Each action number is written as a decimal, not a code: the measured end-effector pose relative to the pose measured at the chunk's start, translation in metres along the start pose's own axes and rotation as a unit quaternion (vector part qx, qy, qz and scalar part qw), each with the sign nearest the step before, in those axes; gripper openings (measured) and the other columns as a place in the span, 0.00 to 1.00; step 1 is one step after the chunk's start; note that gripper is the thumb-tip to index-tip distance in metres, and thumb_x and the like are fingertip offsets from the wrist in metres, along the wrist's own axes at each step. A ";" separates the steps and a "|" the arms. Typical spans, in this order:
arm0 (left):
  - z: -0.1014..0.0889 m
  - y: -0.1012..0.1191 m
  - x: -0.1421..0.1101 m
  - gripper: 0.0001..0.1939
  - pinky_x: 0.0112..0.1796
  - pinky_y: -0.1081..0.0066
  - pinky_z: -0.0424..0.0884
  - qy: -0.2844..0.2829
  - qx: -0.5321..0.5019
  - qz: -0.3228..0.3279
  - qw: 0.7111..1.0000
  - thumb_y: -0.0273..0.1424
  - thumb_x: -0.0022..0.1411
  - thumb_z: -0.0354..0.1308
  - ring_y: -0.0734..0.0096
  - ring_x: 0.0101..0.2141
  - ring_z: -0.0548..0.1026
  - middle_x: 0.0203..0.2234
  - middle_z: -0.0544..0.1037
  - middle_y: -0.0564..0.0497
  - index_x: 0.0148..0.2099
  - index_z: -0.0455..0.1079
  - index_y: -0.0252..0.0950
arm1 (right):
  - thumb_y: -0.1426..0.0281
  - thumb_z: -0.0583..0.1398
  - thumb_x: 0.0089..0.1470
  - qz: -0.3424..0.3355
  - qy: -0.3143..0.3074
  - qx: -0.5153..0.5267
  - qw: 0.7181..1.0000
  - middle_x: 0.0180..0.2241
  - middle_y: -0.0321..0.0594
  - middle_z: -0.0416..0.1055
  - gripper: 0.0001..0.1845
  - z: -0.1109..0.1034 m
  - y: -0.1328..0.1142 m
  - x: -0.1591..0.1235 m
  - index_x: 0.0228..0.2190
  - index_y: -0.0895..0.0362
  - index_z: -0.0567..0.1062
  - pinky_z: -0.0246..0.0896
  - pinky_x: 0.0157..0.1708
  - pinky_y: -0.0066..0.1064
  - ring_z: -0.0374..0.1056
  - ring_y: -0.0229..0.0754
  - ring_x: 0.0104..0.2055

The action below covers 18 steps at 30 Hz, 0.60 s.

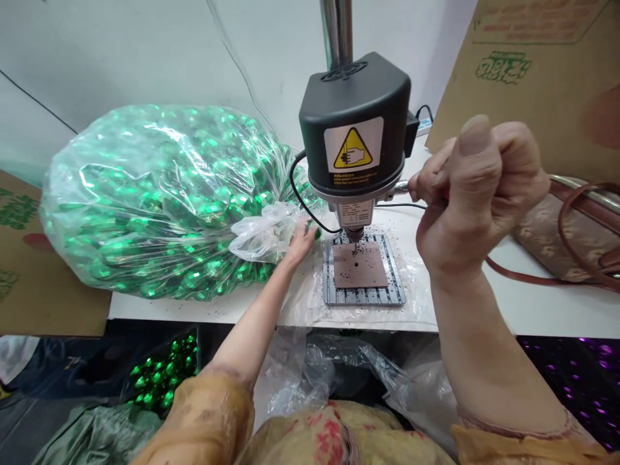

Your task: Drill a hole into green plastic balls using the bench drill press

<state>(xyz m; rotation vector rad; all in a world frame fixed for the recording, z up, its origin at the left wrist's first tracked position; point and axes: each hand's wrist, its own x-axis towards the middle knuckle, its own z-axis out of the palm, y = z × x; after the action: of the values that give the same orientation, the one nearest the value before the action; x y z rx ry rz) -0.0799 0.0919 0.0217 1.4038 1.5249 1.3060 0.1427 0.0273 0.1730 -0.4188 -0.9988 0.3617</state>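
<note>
My right hand [477, 194] is closed in a fist around the lever handle [402, 187] on the side of a dark drill press [356, 129]. Below its chuck [356, 236], a brown square plate [361, 274] with a hole lies on the slotted metal base [394, 294], sprinkled with dark shavings. My left hand [303, 239] rests low beside the base, fingers bent, with a small shiny green piece [318, 234] at its fingertips. The gathered mouth [261, 232] of a big clear bag [159, 194] full of shiny green pieces lies against that hand.
Cardboard boxes stand at the right [547, 77] and left edge. A patterned bag with a brown strap [547, 281] lies on the white table [513, 310] at right. Shiny green pieces [167, 368] and purple pieces [576, 381] show below the table edge, with crumpled clear plastic [334, 361].
</note>
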 end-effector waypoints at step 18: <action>0.024 0.020 -0.106 0.28 0.27 0.77 0.68 -0.076 -0.219 -0.077 0.970 0.47 0.59 0.66 0.77 0.29 0.74 0.40 0.79 0.49 0.56 0.69 0.39 | 0.58 0.60 0.56 0.012 -0.016 0.023 1.000 0.15 0.24 0.56 0.21 -0.003 0.001 0.000 0.21 0.55 0.60 0.47 0.20 0.27 0.51 0.25 0.17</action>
<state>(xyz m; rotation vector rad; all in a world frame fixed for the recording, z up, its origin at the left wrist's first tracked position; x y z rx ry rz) -0.0319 -0.0076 0.0191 1.0541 1.1305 1.3063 0.1453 0.0277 0.1711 -0.3844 -1.0151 0.4139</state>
